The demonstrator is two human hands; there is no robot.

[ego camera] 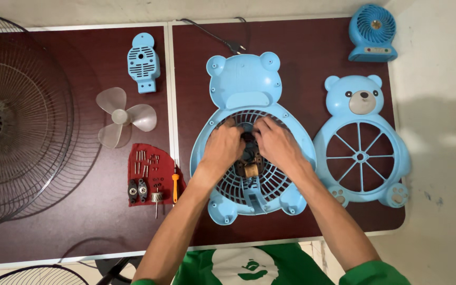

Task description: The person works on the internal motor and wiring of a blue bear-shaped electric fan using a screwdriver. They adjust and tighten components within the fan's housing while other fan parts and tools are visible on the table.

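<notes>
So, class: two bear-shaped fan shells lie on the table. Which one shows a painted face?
The right-hand bear shell, lying untouched beside the one being worked on. It shows eyes and a snout; the middle shell, under both hands, shows only its plain blue back.

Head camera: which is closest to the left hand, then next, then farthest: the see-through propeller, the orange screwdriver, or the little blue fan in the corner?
From the left hand:
1. Orange screwdriver, just to its left, on the red cloth.
2. See-through propeller, farther left and up.
3. Little blue fan, far off at the top right corner.
</notes>
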